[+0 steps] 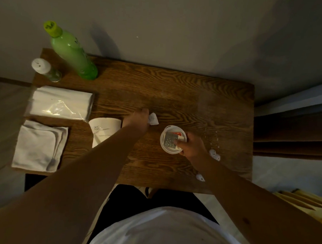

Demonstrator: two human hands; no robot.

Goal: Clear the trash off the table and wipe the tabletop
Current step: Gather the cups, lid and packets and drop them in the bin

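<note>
A dark wooden table (176, 89) stands against a plain grey wall (179, 26) in dim light. At its 10 o'clock corner stand a green bottle (73, 51) and a small shaker (46, 69). Along the 9 o'clock edge lie a plastic-wrapped pack of napkins (61, 102) and, nearer the person, a folded white cloth (39, 146). A paper cup (104, 130) lies on its side just beside the left forearm. Crumbs (214, 139) and two crumpled white scraps (214, 154) sit toward 4 o'clock.

Near the table's middle, the left hand (137, 120) pinches a small white wrapper (153, 119) in its grip against the wood. Toward 3 o'clock of it, the right hand (191, 144) grasps a round white tub (172, 140) by the rim, thumb inside; trash lies in the tub.
</note>
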